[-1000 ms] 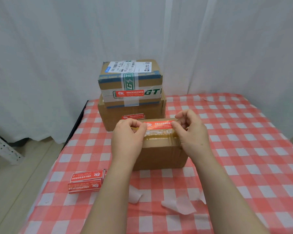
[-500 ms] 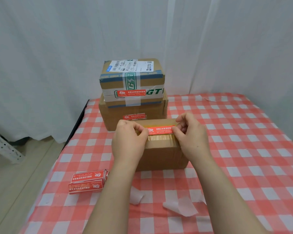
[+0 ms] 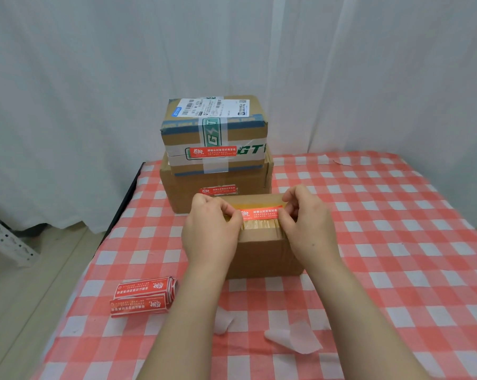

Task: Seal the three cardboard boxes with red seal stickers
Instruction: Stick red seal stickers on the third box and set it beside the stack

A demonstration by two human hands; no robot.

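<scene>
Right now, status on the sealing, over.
Left hand, right hand pinch red seal sticker ends over near box. Behind, top box and lower box already stickered. Nothing in the way.

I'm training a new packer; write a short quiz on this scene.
1. True or false: the top box and the lower box are both unsealed.
2. The spare stickers lie: A) on the stack B) left of the front box C) on the floor.
3. Which hand grips the sticker at the front box?
Key: 1 false; 2 B; 3 both: left hand and right hand pinch its ends.
</scene>
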